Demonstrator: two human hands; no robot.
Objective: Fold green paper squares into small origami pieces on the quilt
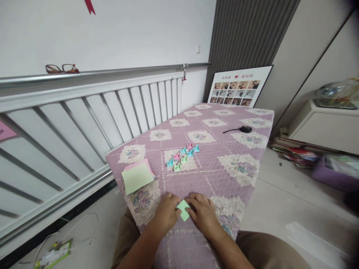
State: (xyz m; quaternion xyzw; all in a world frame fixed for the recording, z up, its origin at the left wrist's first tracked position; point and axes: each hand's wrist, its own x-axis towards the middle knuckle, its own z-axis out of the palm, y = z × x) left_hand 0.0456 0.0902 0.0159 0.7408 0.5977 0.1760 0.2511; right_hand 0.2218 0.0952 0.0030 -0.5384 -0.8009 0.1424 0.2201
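Green paper (184,211): on the tablecloth (198,181), close before me, between my hands; I take it as the clock's centre, 12 pointing away from me.
Left hand (167,210): narrow, thumb and fingers holding the paper at 9 o'clock.
Right hand (203,212): narrow too, holding it at 3 o'clock.
Crooked-crease risk: I judge that uneven thumb pressure could skew a fold.
Twist risk: if one hand pulls harder, the small sheet could turn or crumple.
Diamond's pointing: one corner towards 12, another towards 6.
Long axis: seemingly 12 to 6; my fingers cover the side corners, so I can't be sure.
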